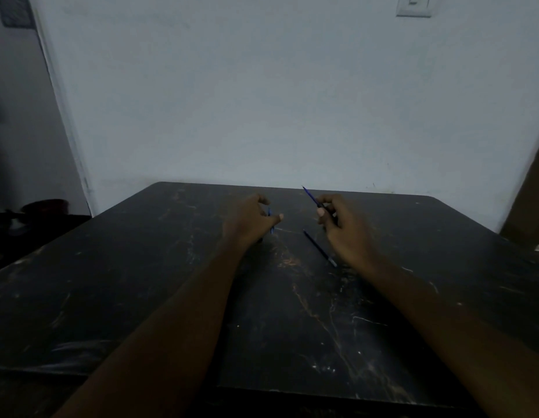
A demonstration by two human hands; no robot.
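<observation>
Our right hand [340,227] pinches a thin blue plastic pen [309,196] aimed at eleven o'clock, while our left hand [250,221], at nine o'clock from it, grips a short blue plastic piece [270,219].

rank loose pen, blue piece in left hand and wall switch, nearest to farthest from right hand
1. Loose pen, on the table just left of the right hand.
2. Blue piece, held in the left hand.
3. Wall switch, high up, far right.
</observation>
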